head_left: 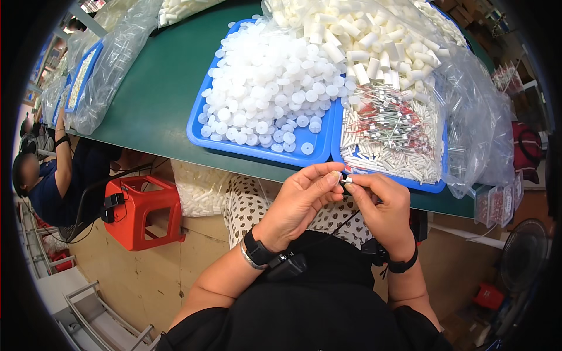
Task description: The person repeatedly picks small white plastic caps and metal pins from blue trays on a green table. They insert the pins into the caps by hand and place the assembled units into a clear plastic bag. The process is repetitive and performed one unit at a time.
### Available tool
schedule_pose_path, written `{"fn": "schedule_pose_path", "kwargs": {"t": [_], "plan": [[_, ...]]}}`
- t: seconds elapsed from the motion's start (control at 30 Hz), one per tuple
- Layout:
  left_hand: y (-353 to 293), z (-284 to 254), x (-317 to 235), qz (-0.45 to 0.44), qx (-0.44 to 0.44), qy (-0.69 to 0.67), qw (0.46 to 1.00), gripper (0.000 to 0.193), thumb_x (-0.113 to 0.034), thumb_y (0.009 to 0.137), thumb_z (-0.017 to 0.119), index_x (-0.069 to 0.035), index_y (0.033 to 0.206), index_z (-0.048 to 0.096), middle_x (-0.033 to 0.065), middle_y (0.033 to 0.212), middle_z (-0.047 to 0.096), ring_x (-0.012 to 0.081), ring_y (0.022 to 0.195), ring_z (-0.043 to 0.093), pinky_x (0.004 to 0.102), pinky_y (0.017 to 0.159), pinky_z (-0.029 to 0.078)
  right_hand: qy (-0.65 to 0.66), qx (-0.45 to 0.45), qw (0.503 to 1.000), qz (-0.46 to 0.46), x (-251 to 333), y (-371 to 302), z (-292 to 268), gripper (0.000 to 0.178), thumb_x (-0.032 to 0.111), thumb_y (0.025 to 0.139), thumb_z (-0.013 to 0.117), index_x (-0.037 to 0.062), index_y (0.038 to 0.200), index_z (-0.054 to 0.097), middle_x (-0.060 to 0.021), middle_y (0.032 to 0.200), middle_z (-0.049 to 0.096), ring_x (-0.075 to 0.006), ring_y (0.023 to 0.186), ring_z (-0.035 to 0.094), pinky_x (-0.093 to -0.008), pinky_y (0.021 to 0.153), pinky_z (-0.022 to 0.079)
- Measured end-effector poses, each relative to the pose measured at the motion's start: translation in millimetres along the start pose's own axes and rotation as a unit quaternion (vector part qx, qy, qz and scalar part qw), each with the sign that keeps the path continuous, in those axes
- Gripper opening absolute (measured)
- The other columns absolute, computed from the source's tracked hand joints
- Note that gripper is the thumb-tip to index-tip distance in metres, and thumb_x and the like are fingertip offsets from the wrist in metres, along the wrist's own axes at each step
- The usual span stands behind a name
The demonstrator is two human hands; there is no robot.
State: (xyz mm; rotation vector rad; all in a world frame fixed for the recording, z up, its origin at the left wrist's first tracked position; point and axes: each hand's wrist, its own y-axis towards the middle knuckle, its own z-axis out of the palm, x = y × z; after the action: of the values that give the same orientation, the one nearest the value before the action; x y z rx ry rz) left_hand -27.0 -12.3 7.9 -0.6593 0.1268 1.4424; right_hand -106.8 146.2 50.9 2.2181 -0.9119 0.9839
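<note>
My left hand (309, 196) and my right hand (381, 202) meet just in front of the table edge. Their fingertips are pinched together around a small white piece (348, 181); it is too small to tell its kind. Right behind them, a blue tray (433, 187) contains short thin white tubes (418, 167), with a heap of thin red-and-white parts with metal stems (391, 120) on top. Beside it on the left, another blue tray (257, 154) is piled with round translucent white discs (257, 88) that have centre holes.
Thick cream-coloured cylinders (380, 50) spill from a clear plastic bag (477, 128) at the back right. The green table (158, 96) extends left. A red stool (143, 213) stands on the floor; a person (55, 181) sits beyond it. A fan (524, 254) is at right.
</note>
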Motion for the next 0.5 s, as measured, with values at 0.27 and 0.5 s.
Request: {"fn": "schedule_pose_path", "kwargs": {"t": [0.27,0.5], "plan": [[2,-9,19,-0.016,0.032,-0.04,0.999,0.034,-0.022,0.099,0.06,0.003,0.123,0.059,0.0031,0.089,0.063,0.0096,0.077,0.058,0.0255,0.072,0.051,0.191,0.018,0.971,0.142,-1,-6,11,0.006,-0.001,0.088,0.066,-0.0026,0.094,0.067,-0.011,0.072,0.068,-0.0176,0.057,0.065,-0.0261,0.051,0.049],[3,-6,19,-0.027,0.02,-0.039,0.999,0.036,-0.023,0.099,0.06,0.002,0.125,0.058,0.001,0.089,0.061,0.0089,0.075,0.055,0.0265,0.071,0.051,0.037,-0.015,0.999,-0.02,1,-4,16,0.006,-0.002,0.088,0.065,-0.0022,0.094,0.066,-0.0125,0.073,0.069,-0.0208,0.061,0.068,-0.0298,0.053,0.051]]}}
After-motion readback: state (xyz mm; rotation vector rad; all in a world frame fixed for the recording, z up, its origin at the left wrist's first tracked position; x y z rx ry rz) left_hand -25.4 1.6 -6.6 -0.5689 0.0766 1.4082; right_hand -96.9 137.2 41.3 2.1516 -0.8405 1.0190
